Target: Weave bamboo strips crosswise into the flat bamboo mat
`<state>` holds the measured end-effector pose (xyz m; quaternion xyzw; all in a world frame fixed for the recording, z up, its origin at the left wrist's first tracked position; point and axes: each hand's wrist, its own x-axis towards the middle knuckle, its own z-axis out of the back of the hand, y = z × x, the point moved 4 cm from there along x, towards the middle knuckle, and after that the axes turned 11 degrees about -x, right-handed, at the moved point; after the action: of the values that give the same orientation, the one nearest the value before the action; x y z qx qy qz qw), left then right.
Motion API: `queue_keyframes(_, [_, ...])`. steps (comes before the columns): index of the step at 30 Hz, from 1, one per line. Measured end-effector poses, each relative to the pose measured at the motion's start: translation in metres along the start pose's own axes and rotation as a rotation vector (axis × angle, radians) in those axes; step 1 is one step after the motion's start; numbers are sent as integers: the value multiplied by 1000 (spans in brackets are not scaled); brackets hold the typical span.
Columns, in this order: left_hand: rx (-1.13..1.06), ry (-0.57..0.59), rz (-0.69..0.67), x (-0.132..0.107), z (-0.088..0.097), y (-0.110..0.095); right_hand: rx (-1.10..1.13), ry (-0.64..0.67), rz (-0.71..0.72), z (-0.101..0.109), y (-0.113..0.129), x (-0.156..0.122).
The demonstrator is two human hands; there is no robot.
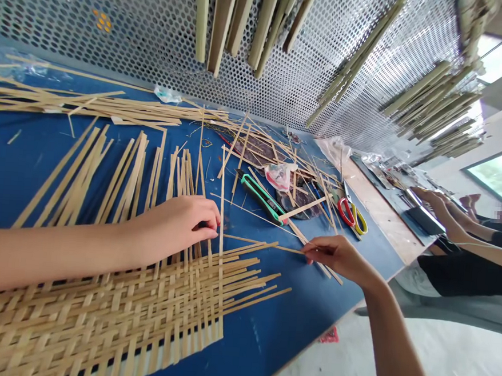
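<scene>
The mat (74,313) seems partly woven, ends (269,297) loose; right hand (330,253) pinches a strip (289,249), left hand's (188,224) grip I cannot tell

Perforated metal panel (145,37); red-and-yellow-handled scissors (353,211).

Room right of mat (91,314), cutter (261,197) beyond

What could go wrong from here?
- The thin strip pinched in the right hand is narrow; it might bend or split if pulled hard.
- Free strip ends jut past the edge of the woven mat; a passing arm could snag them and loosen the weave.
- The green cutter lies near both hands and could get bumped; I can't tell if its blade is out.
</scene>
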<state>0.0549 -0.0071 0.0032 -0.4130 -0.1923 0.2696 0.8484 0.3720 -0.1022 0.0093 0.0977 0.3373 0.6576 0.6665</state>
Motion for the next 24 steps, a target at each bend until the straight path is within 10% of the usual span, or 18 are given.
queue_keyframes(18, [136, 38, -39, -2, 16, -7, -222, -135, 47, 4, 28, 15])
queue_keyframes(24, [91, 81, -6, -7, 16, -5, -172, -441, 94, 21, 61, 18])
